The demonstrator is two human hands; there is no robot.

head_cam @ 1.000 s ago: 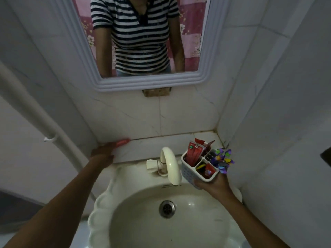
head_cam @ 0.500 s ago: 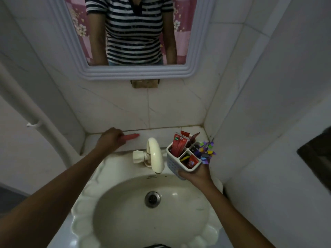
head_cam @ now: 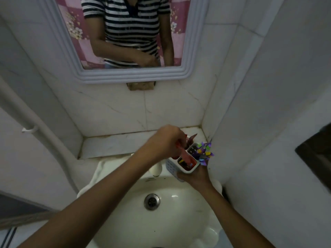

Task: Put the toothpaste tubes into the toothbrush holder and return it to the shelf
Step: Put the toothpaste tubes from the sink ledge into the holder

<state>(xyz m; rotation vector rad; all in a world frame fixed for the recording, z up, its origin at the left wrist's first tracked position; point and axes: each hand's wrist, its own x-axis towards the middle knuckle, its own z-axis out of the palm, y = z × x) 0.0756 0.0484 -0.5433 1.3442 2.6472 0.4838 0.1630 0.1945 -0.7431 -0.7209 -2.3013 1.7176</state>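
While the right hand (head_cam: 194,177) cups the light plastic toothbrush holder (head_cam: 180,164) from below over the sink (head_cam: 125,221), the left hand (head_cam: 166,142) pinches a soft red toothpaste tube (head_cam: 185,155) into it; its grip is best kept near the stiffer crimped end

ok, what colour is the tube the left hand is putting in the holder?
Red tube, clearest in the head view; the holder is white.

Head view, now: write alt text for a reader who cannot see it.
Over a white sink, the left hand lowers a red toothpaste tube into a white toothbrush holder that the right hand holds from below. The tiled shelf behind the sink lies bare, and a mirror hangs above it.
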